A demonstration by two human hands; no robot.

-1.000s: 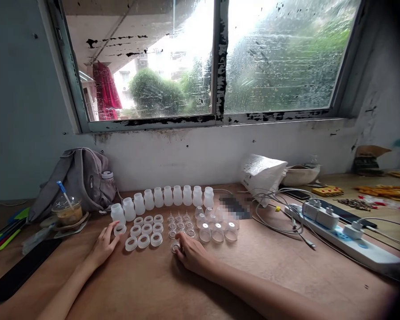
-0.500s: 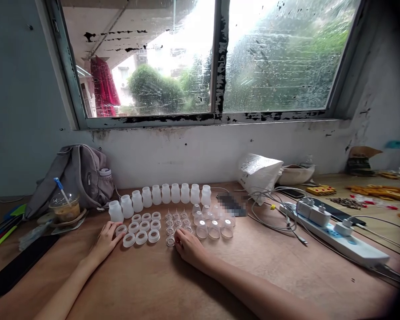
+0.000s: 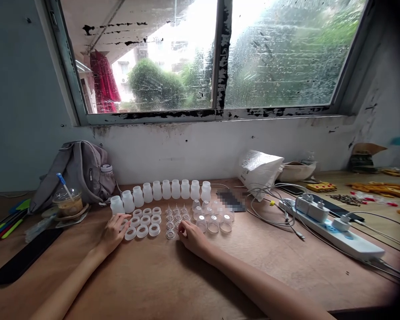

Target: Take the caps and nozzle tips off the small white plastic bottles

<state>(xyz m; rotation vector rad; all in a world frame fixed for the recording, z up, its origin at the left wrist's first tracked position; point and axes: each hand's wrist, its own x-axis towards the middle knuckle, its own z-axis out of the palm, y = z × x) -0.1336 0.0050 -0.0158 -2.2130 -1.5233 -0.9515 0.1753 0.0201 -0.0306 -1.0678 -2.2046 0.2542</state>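
Note:
Frosted white bottles (image 3: 166, 190) stand in a curved row at the back of the work area. In front of them lie several translucent rings (image 3: 142, 231) in rows. Small clear nipple-like pieces (image 3: 170, 234) are set out right of the rings, and clear domed caps (image 3: 213, 224) stand further right. My left hand (image 3: 115, 229) rests at the left end of the rings, fingers apart, touching or just over the leftmost one. My right hand (image 3: 190, 235) is by the nipple-like pieces, its fingers curled together; what they hold, if anything, is hidden.
A grey backpack (image 3: 78, 173) and a drink cup (image 3: 67, 202) are at the left, with a black flat object (image 3: 26, 255) nearer. Cables (image 3: 258, 195), a white bag (image 3: 260, 171) and a power strip (image 3: 336, 233) occupy the right side.
The view has shifted slightly. My left hand has moved a little right and up over the leftmost ring. My right hand has moved slightly right, away from the front nipple-like piece.

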